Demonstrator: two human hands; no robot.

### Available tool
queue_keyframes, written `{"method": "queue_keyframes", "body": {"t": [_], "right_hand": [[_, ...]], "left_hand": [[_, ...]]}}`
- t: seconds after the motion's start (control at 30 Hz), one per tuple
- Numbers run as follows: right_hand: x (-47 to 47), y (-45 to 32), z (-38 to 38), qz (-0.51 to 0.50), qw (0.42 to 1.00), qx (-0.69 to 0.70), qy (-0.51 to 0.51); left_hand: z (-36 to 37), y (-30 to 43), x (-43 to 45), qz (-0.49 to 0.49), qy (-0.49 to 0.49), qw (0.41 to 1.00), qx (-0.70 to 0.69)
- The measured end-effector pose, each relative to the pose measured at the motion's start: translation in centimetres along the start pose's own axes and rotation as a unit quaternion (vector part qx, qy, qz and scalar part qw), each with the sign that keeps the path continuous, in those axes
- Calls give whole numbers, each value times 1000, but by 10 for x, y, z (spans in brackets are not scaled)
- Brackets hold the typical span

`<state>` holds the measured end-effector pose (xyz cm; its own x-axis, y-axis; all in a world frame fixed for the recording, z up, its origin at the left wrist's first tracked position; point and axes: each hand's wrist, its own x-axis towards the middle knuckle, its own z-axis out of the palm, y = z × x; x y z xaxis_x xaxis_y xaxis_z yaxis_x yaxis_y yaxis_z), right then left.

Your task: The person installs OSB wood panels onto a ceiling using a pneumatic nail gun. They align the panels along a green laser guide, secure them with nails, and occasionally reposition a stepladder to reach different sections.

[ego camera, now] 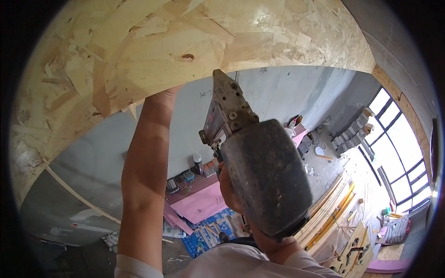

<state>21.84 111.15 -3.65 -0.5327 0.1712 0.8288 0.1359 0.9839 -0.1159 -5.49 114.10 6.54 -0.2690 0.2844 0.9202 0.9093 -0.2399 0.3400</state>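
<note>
An oriented strand board panel point(156, 66) spans the upper view overhead, its lower edge curved by the lens. Beneath it, my right hand point(229, 189) grips a worn pneumatic nailer point(267, 173) by the handle. The tool points upward, its nose tip beside the board's edge; whether they touch I cannot tell. Raised on the left, my arm reaches behind the same edge. Only the base of my left hand point(172, 91) shows there; the fingers are hidden by the board.
Below lie stacked pink-faced boards point(201, 205) with a spray can point(197, 163) and small boxes on top. Long timber strips point(330, 212) lie at lower right. Grey blocks point(353, 133) are stacked near a large window point(393, 125). A grey wall point(194, 121) stands ahead.
</note>
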Motion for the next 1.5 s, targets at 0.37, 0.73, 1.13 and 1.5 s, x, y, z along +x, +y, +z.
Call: {"method": "queue_keyframes", "body": {"t": [0.37, 0.73, 1.13, 1.5], "right_hand": [[-22, 8, -22, 57, 984, 167, 11], [-49, 27, -16, -74, 988, -116, -63], [3, 5, -19, 37, 997, 72, -6], [-9, 12, -6, 14, 999, 28, -39]], "left_hand": [[-7, -8, -4, 6, -33, 994, 102], [-3, 60, -42, -285, 96, 594, -746], [1, -27, 6, -85, -143, 947, -276], [1, 30, 11, -50, -65, 995, -64]]}}
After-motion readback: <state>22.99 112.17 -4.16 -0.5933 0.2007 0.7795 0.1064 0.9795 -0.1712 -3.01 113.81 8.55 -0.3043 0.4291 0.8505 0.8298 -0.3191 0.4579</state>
